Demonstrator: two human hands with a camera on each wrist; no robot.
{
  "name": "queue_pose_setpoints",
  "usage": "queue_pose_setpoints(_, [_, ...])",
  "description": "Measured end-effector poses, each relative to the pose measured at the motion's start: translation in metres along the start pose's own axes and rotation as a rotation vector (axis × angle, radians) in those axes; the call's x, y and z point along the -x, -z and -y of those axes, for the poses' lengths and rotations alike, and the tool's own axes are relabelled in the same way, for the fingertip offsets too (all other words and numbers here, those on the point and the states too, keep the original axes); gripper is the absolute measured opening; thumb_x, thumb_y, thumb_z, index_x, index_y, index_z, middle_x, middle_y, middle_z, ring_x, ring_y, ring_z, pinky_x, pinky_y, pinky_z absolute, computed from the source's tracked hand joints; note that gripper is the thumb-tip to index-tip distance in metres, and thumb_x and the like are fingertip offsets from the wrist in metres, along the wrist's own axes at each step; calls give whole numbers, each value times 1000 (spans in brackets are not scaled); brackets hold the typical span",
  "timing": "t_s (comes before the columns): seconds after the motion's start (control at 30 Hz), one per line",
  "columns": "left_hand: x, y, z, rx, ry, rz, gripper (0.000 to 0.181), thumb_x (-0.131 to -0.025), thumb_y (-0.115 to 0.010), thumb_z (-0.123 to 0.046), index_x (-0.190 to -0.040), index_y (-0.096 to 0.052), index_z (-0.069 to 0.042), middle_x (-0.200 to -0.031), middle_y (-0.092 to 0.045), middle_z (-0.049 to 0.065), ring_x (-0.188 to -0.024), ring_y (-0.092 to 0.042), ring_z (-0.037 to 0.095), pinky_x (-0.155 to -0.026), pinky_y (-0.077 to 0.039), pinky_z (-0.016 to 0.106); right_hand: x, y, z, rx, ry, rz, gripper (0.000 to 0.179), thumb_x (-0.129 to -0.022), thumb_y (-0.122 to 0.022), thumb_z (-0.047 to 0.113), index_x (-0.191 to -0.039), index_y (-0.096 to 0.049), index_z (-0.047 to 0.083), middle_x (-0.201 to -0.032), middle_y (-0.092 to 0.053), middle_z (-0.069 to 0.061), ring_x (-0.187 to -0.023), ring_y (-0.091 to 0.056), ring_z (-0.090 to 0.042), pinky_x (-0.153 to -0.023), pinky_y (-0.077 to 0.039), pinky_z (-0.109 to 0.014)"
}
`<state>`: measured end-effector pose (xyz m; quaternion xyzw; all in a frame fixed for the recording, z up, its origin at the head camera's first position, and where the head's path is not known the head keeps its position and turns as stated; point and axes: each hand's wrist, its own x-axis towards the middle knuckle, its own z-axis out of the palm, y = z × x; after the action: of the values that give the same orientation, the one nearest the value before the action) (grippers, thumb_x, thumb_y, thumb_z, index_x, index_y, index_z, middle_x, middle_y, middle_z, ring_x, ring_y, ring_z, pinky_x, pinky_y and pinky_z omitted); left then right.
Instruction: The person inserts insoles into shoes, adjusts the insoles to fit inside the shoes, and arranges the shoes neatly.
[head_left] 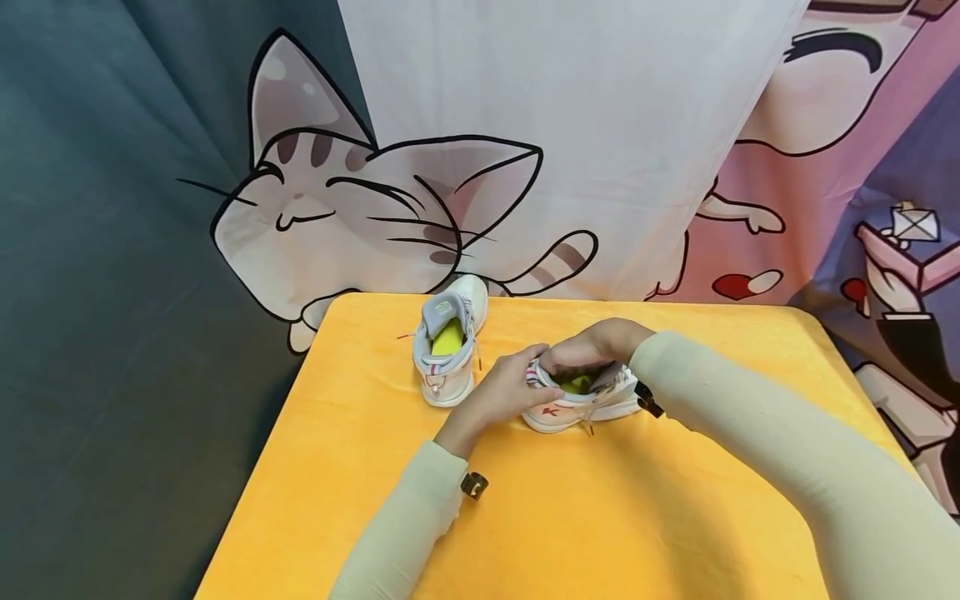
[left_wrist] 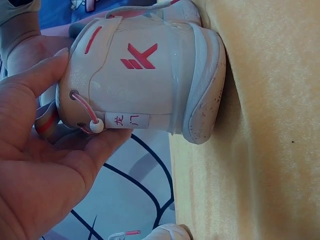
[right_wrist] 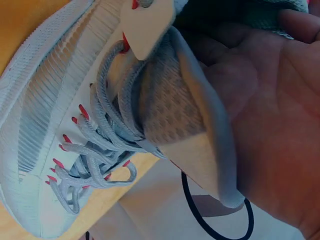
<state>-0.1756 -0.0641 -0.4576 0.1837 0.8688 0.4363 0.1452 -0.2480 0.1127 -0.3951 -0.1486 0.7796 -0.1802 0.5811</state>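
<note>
A white sneaker with a red K mark and a yellow-green insole sits on the yellow table, its toe pointing right. My left hand grips the heel end, with the thumb and fingers on either side of it, as the left wrist view shows. Into the shoe's opening reaches my right hand. Its fingertips are hidden inside, so what they hold cannot be told. Grey laces and the padded tongue lie beside its palm in the right wrist view.
A second white sneaker, also with a yellow-green insole, stands to the left near the back edge, toe away from me. The yellow-covered table meets a cartoon-printed curtain behind. A dark grey cloth hangs on the left.
</note>
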Motion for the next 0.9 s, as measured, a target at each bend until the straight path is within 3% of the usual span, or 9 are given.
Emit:
queue_pose_setpoints(0.23, [0, 0, 0, 35, -21, -13, 67, -92, -80, -34, -150, -51, -19, -136, -66, 1, -124, -61, 15, -108, -50, 39, -3, -1, 3, -6, -13, 23, 45, -93, -34, 38, -127, -51, 15, -149, -40, -7, -129, -43, -24, -114, -33, -43])
queue_pose_setpoints(0.43, [1, -2, -1, 11, 6, -17, 77, -91, -80, -35, -156, -44, -12, -147, -59, 10, -133, -57, 22, -113, -47, 43, 3, -6, 1, -12, -6, -50, 43, -93, -41, 37, -124, -54, 10, -129, -53, -9, -119, -49, -27, -109, -38, -43])
queue_pose_setpoints(0.5, [0, -2, -2, 11, -1, -14, 78, -91, -80, -36, -155, -44, -11, -145, -60, 11, -128, -60, 21, -110, -49, 41, 8, -8, 0, 7, 10, -79, 44, -94, -42, 36, -126, -53, 9, -125, -53, -9, -117, -50, -27, -106, -39, -42])
queue_pose_setpoints(0.57, [0, -1, -2, 11, -20, -6, 77, -91, -81, -36, -154, -45, -11, -141, -63, 9, -122, -62, 18, -105, -52, 38, 15, -9, 0, 39, 34, -99, 44, -96, -40, 35, -127, -53, 6, -114, -55, -9, -103, -53, -24, -95, -44, -39])
queue_pose_setpoints(0.67, [-1, -1, -2, 10, -46, 8, 75, -91, -81, -35, -153, -47, -12, -138, -64, 5, -119, -63, 14, -102, -53, 34, 31, -13, 0, 145, 77, -174, 48, -100, -37, 38, -132, -53, 4, -114, -57, -9, -99, -54, -24, -88, -43, -36])
queue_pose_setpoints(0.73, [-2, 0, -2, 8, -62, 19, 70, -92, -80, -34, -151, -48, -14, -135, -66, 3, -116, -64, 11, -100, -54, 32, 42, -19, -2, 246, 137, -243, 52, -104, -34, 39, -139, -54, 6, -122, -60, -9, -103, -56, -23, -91, -46, -39])
queue_pose_setpoints(0.8, [-2, 0, -1, 16, -71, 23, 66, -93, -78, -32, -150, -49, -16, -133, -66, 1, -113, -64, 9, -97, -54, 29, 50, -27, -5, 326, 221, -355, 52, -107, -35, 38, -145, -55, 9, -136, -60, -9, -116, -57, -24, -102, -46, -45])
queue_pose_setpoints(0.9, [-3, 0, 1, 42, -84, 37, 60, -94, -75, -31, -148, -51, -18, -130, -67, 0, -108, -65, 8, -93, -56, 27, 54, -44, -16, 365, 387, -561, 44, -108, -39, 27, -143, -60, 10, -136, -65, -10, -113, -61, -20, -101, -50, -47])
